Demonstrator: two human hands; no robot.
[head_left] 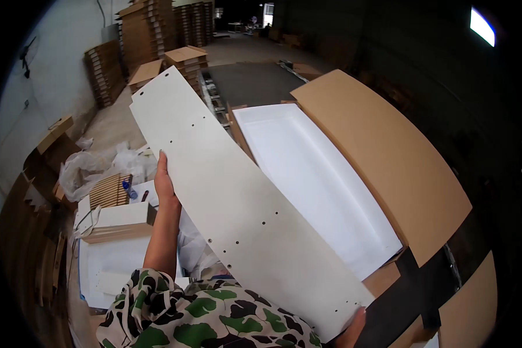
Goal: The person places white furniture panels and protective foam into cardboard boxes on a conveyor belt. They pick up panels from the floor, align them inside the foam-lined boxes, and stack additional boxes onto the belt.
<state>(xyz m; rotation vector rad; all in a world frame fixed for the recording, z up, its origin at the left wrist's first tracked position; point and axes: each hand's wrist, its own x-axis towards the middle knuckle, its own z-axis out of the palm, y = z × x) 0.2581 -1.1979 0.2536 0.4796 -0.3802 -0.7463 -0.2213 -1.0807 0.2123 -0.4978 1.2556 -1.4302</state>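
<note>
A long white panel (214, 168) with small drilled holes slants across the middle, lifted in front of me. My left hand (165, 181) grips its left edge, thumb along the side, the other fingers hidden beneath. At the near right end my right hand (352, 332) holds the panel's corner; only part of that hand shows. Just right of the panel lies an open cardboard box with a white foam lining (325, 185), its brown flap (383, 156) folded out to the right.
To my left, white boards (120, 223) are stacked beside a slatted wooden piece (111, 190), a blue bottle (129, 189) and crumpled clear plastic (93, 171). Tall cardboard stacks (139, 35) stand at the back left. Beyond the box stretches a dark conveyor surface (249, 81).
</note>
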